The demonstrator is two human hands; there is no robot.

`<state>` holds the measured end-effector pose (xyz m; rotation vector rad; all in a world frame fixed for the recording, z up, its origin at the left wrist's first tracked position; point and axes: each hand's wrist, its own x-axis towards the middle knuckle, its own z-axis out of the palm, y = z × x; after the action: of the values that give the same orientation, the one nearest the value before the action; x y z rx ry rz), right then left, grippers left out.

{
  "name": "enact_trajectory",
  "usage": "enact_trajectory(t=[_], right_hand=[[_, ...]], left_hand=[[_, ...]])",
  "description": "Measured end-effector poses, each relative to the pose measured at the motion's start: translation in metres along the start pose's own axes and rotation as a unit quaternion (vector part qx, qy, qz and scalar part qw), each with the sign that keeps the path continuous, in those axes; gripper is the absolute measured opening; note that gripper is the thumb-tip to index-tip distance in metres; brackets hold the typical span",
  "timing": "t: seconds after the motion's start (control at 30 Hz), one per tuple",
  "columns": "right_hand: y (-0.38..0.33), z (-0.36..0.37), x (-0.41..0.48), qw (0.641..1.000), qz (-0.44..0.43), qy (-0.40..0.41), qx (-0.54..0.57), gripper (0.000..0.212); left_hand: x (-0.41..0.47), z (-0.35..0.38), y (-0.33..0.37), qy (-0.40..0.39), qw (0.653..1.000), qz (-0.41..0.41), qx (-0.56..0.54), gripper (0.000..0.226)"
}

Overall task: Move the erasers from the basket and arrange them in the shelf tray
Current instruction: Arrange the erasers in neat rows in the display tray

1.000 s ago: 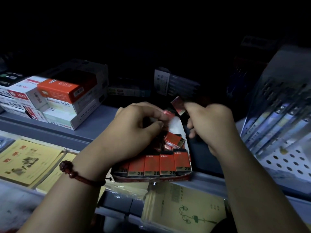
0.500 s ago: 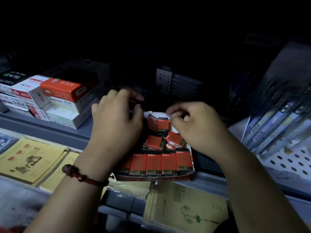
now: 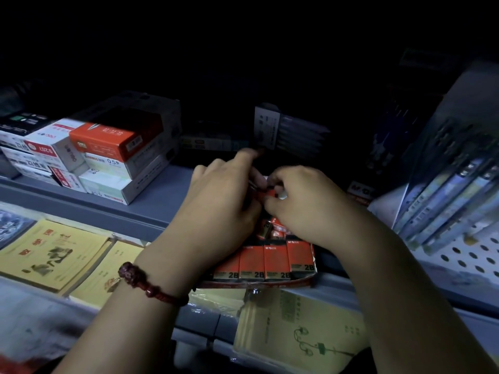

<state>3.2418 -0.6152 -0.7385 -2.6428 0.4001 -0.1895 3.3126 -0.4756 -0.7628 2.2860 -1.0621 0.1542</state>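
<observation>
Fingers (image 3: pixel 272 182) of both hands pinching one eraser (image 3: pixel 266 195), stacked boxes (image 3: pixel 108 155) left, notebooks (image 3: pixel 54 252) below.

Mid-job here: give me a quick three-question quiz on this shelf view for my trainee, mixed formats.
1. True or false: the front row of erasers in the shelf tray stands upright with "2B" labels facing the camera.
2. Which wrist wears the red bead bracelet? A) left B) right C) neither
3. Fill in: both hands meet over the ____ of the tray, the left hand and right hand pinching something red between them.

Key: 1 true; 2 A; 3 back
</observation>
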Motion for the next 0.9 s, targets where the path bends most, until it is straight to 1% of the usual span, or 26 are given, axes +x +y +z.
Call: enact_trajectory(t=[0.13,0.3,0.37,0.4,0.47,0.53,0.63,0.77,0.9], right_hand=[[0.001,0.001,-0.001,1.0,0.002,0.018,0.021,0.008],[0.01,-0.002,-0.002,0.997,0.004,0.033,0.065,0.013],[0.012,-0.003,-0.001,0.987,0.023,0.021,0.159,0.014],[0.012,-0.003,-0.001,0.976,0.036,0.023,0.216,0.013],[0.015,-0.005,-0.001,0.955,0.064,0.058,0.283,0.009],[0.016,-0.005,-0.002,0.947,0.079,0.089,0.3,0.007],[0.016,-0.006,-0.003,0.935,0.089,0.1,0.328,0.009],[0.014,-0.004,-0.003,0.935,0.109,0.111,0.319,0.022],[0.013,-0.007,-0.004,0.933,0.096,0.097,0.332,0.01]], left_hand=[[-0.001,-0.001,-0.001,-0.018,1.0,0.004,0.001,0.058],[-0.002,0.0,-0.003,-0.009,1.0,0.008,-0.011,0.06],[-0.002,0.001,-0.004,-0.002,1.0,0.007,-0.02,0.059],[-0.002,0.0,-0.005,-0.001,1.0,0.007,-0.025,0.058],[-0.003,0.001,-0.005,0.004,0.999,0.006,-0.039,0.052],[-0.003,0.0,-0.005,0.015,0.999,-0.002,-0.05,0.051],[-0.004,-0.002,-0.003,0.021,0.997,-0.016,-0.07,0.05],[-0.007,-0.003,-0.005,0.024,0.994,-0.023,-0.104,0.039],[-0.008,-0.002,-0.005,0.025,0.994,-0.021,-0.107,0.03]])
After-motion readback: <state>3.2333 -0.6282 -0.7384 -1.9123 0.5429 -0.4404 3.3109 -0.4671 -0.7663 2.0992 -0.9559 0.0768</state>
